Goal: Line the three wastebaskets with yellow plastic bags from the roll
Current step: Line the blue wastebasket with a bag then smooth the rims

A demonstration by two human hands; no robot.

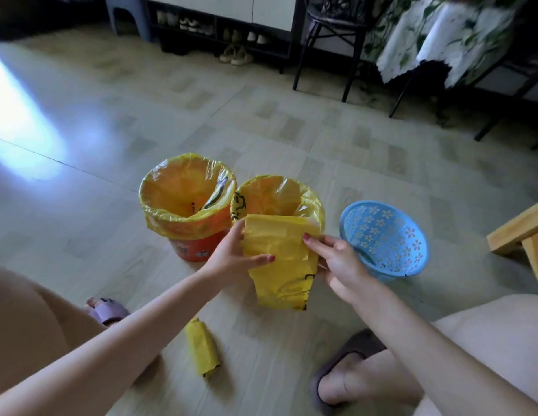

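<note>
Three wastebaskets stand in a row on the glossy, wood-pattern tile floor. The orange wastebasket, a round smooth-walled plastic pail, carries a thin translucent yellow liner with its crinkled edge folded down over the rim. Just beside it, the middle wastebasket is also lined: its yellow liner is turned over the rim, and most of its body is hidden behind the held bag. To the right, slightly apart, the blue wastebasket is a tapered plastic basket with flower-shaped perforations; it holds no liner. Both hands hold a folded yellow plastic bag, a flat opaque film panel with black print near its lower end, in front of the middle wastebasket. The left hand is clamped on the bag's left edge, thumb across the front face. The right hand pinches the right edge between thumb and fingers. The bag roll, a flattened yellow bundle, lies on the floor between the person's slippered feet.
</note>
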